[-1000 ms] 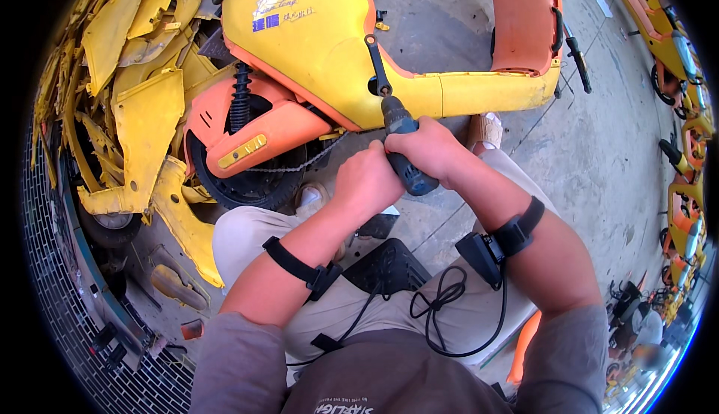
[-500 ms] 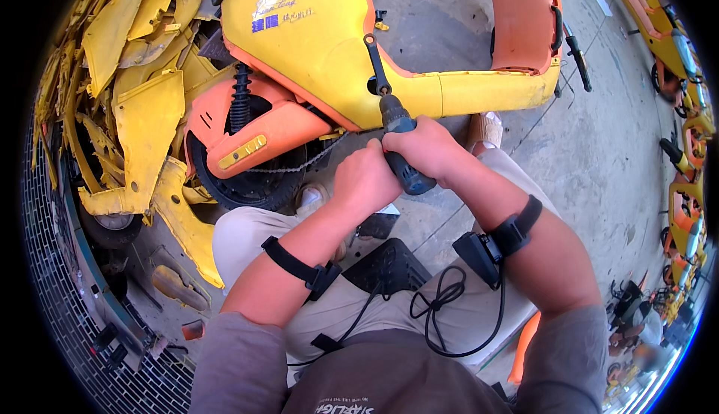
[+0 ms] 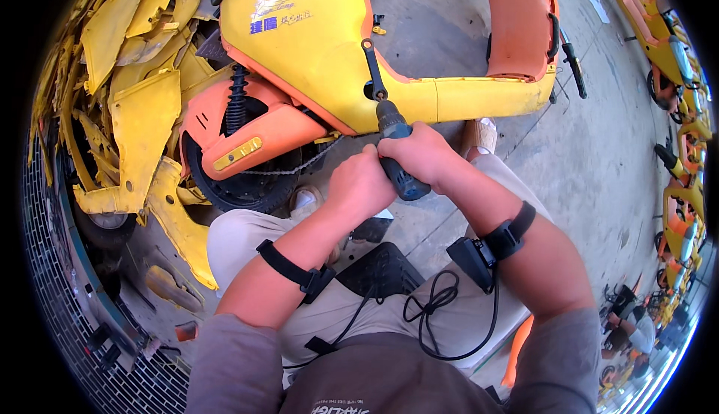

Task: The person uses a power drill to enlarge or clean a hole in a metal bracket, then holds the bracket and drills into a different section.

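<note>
A dark blue cordless drill (image 3: 404,180) points away from me at a black crank arm (image 3: 372,65) on the side of a yellow and orange scooter (image 3: 299,47). The drill's tip meets the arm's near end; the ring at the arm's far end lies over the yellow panel. My right hand (image 3: 416,153) is closed over the top of the drill body. Closed against the drill's left side is my left hand (image 3: 362,183), its fingertips hidden from view. The scooter's orange rear cover (image 3: 262,125) and black shock absorber (image 3: 237,99) are left of my hands.
Yellow body panels (image 3: 146,133) are heaped at the left. A black box-like thing (image 3: 372,228) sits on the floor between my legs. Further yellow scooters (image 3: 681,92) line the right side, with a person (image 3: 633,331) at lower right. Cables (image 3: 431,309) hang from my forearm straps.
The view has shifted slightly, so the scooter and my arms appear a little further left. Both hands keep their hold on the drill, and its tip stays at the crank arm.
</note>
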Demonstrator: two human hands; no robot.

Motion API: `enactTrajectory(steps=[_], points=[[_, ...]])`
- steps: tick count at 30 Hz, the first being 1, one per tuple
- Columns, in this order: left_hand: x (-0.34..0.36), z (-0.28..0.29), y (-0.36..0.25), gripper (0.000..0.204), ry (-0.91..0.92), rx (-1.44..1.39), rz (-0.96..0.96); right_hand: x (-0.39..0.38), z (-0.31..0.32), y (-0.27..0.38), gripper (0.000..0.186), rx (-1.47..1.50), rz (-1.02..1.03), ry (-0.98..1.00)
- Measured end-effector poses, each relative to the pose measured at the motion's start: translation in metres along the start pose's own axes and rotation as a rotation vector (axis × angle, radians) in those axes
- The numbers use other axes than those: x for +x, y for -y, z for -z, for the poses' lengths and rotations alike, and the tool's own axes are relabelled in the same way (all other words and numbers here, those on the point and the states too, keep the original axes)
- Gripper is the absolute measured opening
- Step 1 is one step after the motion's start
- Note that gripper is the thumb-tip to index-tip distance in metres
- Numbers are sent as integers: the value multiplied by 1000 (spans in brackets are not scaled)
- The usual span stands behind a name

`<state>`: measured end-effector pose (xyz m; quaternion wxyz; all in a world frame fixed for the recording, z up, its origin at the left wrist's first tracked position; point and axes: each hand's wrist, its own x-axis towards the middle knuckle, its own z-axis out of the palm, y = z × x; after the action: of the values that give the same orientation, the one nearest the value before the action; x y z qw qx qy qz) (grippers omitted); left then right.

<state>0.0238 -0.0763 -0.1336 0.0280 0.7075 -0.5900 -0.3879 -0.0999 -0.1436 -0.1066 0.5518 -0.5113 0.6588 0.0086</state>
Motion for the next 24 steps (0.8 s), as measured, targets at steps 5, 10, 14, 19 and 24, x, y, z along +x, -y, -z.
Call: enactTrajectory(steps=[5,10,14,19,24], points=[[-1,1,2,39,-26,-24,-15,1,0,1,68,1,-3,5],[3,1,4,39,-61,-30,-15,4,0,4,67,42,20,-21],[-1,3,5,39,-55,-37,-7,3,-2,6,68,20,20,31],[1,3,8,39,-52,-25,-28,7,-6,5,67,53,0,5],[6,7,7,40,-30,-26,0,8,-4,7,66,73,-11,11]])
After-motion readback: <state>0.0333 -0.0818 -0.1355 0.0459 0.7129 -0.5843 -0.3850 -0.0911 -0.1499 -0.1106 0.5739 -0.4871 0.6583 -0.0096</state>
